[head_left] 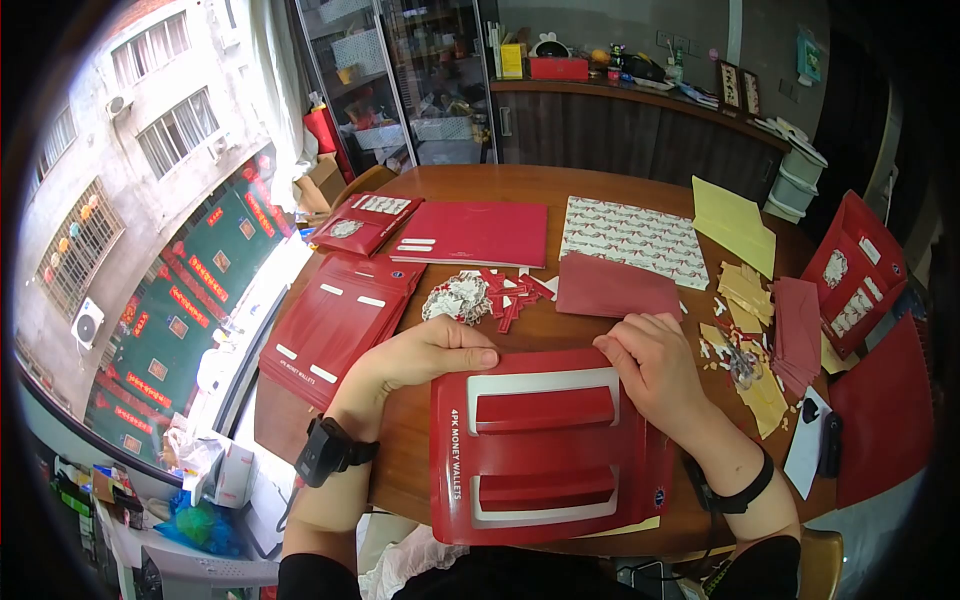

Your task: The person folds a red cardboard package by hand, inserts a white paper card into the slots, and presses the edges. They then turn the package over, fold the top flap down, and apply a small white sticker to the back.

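A red cardboard sleeve [545, 450] printed "4PK MONEY WALLETS" is held at the table's near edge, its lettering running sideways. It has two white-edged windows with red flaps. My left hand [435, 350] is closed on its far left corner, thumb on the edge and the other fingers mostly hidden. My right hand [655, 370] grips the far right corner with bent fingers. Just beyond my hands lie a dark red envelope stack [615, 286], a pile of small red-and-white tags [515, 297] and a heap of white pieces [457, 299].
Flat red sleeves [340, 320] are stacked at left, near a filled red pack [368, 222]. A crimson sheet [470, 233], a patterned sheet [632, 238] and a yellow sheet [735, 225] lie farther back. Tan scraps [765, 400], envelopes [797, 335] and an upright red pack [860, 270] are at right.
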Demonstrator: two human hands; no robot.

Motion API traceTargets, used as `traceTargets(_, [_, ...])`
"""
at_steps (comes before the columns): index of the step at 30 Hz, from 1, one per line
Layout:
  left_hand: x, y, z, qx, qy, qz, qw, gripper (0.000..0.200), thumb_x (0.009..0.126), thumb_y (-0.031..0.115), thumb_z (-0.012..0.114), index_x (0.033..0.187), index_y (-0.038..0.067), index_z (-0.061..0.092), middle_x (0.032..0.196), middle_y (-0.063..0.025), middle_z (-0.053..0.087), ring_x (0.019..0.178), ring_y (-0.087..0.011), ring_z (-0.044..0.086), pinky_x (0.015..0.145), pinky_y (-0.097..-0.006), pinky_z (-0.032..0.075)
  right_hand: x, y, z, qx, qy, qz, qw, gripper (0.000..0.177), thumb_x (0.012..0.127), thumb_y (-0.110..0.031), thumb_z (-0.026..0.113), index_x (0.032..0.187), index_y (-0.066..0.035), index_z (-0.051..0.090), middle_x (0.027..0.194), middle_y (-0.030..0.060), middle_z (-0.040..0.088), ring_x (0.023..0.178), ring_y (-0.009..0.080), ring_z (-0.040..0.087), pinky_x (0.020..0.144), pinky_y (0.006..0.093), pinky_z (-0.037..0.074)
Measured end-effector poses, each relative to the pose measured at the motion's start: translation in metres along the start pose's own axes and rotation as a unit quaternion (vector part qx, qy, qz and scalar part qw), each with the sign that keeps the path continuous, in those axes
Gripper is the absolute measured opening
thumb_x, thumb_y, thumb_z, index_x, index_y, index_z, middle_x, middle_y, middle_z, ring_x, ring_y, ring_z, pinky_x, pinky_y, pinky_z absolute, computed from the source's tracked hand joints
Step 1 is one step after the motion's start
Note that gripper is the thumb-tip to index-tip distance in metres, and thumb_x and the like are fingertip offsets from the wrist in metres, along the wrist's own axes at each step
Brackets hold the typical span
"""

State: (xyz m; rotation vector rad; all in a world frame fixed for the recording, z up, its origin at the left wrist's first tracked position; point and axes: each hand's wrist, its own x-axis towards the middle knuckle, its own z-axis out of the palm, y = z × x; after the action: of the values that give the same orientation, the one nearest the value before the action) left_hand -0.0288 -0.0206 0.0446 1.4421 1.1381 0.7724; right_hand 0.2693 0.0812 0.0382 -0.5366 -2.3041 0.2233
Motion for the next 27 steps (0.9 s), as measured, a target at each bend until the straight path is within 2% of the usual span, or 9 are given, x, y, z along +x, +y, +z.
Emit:
traceTargets(4, [0.003, -0.01, -0.006, 0.018, 0.025, 0.019, 0.999, 0.031, 0.101, 0.023, 0.068, 0.104, -0.007, 0.073, 0.091, 0.0002, 0.07, 0.085, -0.0056, 0.057, 0.081, -0.0247, 0.048, 0.001, -0.003, -0.004, 0.024, 0.001, 0.029, 0.999, 0.021, 0.1, -0.02, 0.06, 0.087, -0.004, 0.065, 0.082, 0.0101, 0.062, 0.082, 0.0314, 0.059, 0.08, 0.0413, 0.042])
traceTargets(6, [0.001, -0.014, -0.011, 0.0, 0.074, 0.019, 0.997, 0.029, 0.101, 0.023, 0.067, 0.11, -0.004, 0.074, 0.101, -0.0025, 0.074, 0.093, -0.0074, 0.064, 0.089, -0.0252, 0.05, 0.002, -0.002, -0.007, 0.044, 0.017, 0.052, 0.998, 0.02, 0.101, -0.018, 0.058, 0.092, -0.003, 0.067, 0.088, 0.0116, 0.064, 0.087, 0.0324, 0.06, 0.083, 0.0416, 0.043])
traceTargets(8, [0.001, -0.015, -0.017, -0.043, 0.096, 0.011, 0.994, 0.028, 0.1, 0.023, 0.068, 0.11, -0.003, 0.074, 0.102, -0.0027, 0.074, 0.093, -0.0076, 0.065, 0.089, -0.0249, 0.051, 0.007, 0.0, -0.01, 0.013, 0.133, 0.041, 0.99, 0.023, 0.102, -0.015, 0.054, 0.117, -0.001, 0.065, 0.112, 0.0166, 0.064, 0.106, 0.0347, 0.058, 0.095, 0.0425, 0.044])
traceTargets(12, [0.004, -0.018, -0.025, -0.153, 0.162, 0.025, 0.974, 0.029, 0.102, 0.023, 0.066, 0.116, -0.002, 0.072, 0.106, -0.0069, 0.075, 0.092, -0.0095, 0.069, 0.087, -0.0248, 0.055, 0.005, 0.006, -0.008, 0.013, 0.188, 0.07, 0.979, 0.044, 0.101, -0.015, 0.056, 0.14, 0.005, 0.048, 0.137, 0.0217, 0.052, 0.125, 0.0362, 0.05, 0.107, 0.0449, 0.04])
traceTargets(15, [0.01, -0.019, -0.023, -0.179, 0.224, 0.064, 0.956, 0.033, 0.105, 0.026, 0.061, 0.119, -0.001, 0.069, 0.105, -0.008, 0.076, 0.092, -0.0107, 0.071, 0.086, -0.0255, 0.056, 0.008, 0.003, -0.012, 0.018, 0.182, 0.015, 0.983, 0.044, 0.098, -0.015, 0.06, 0.136, 0.004, 0.051, 0.134, 0.0206, 0.055, 0.124, 0.0365, 0.051, 0.106, 0.0447, 0.04])
traceTargets(20, [0.017, -0.024, -0.021, -0.255, 0.327, 0.066, 0.908, 0.035, 0.105, 0.028, 0.059, 0.122, -0.001, 0.067, 0.107, -0.0101, 0.075, 0.092, -0.0143, 0.073, 0.082, -0.0279, 0.059, 0.008, -0.007, -0.017, 0.033, -0.026, -0.154, 0.987, 0.052, 0.077, -0.027, 0.085, 0.124, -0.016, 0.065, 0.129, 0.0064, 0.059, 0.125, 0.0322, 0.054, 0.108, 0.0481, 0.041])
traceTargets(23, [0.017, -0.019, -0.016, -0.304, 0.324, 0.058, 0.894, 0.035, 0.105, 0.026, 0.057, 0.126, -0.002, 0.064, 0.112, -0.0125, 0.074, 0.095, -0.0171, 0.074, 0.082, -0.0299, 0.061, 0.006, -0.014, -0.015, -0.011, -0.045, -0.2, 0.979, 0.048, 0.078, -0.019, 0.082, 0.123, -0.017, 0.066, 0.127, 0.0045, 0.06, 0.123, 0.0308, 0.056, 0.106, 0.0467, 0.043])
traceTargets(24, [0.016, -0.017, -0.014, -0.318, 0.311, 0.059, 0.894, 0.036, 0.105, 0.026, 0.056, 0.128, -0.002, 0.063, 0.115, -0.0136, 0.073, 0.097, -0.0186, 0.074, 0.083, -0.0309, 0.062, 0.004, -0.014, -0.011, -0.034, -0.007, -0.203, 0.978, 0.044, 0.075, -0.01, 0.081, 0.117, -0.017, 0.069, 0.123, 0.0023, 0.062, 0.117, 0.028, 0.059, 0.102, 0.0442, 0.046])
traceTargets(27, [0.015, -0.01, -0.007, -0.32, 0.252, 0.066, 0.911, 0.039, 0.106, 0.027, 0.055, 0.13, -0.002, 0.061, 0.117, -0.0145, 0.073, 0.1, -0.02, 0.074, 0.087, -0.0322, 0.061, -0.001, -0.01, -0.015, -0.04, 0.044, -0.194, 0.979, 0.039, 0.072, -0.006, 0.08, 0.109, -0.018, 0.073, 0.119, 0.0016, 0.063, 0.111, 0.0263, 0.06, 0.096, 0.0426, 0.048])
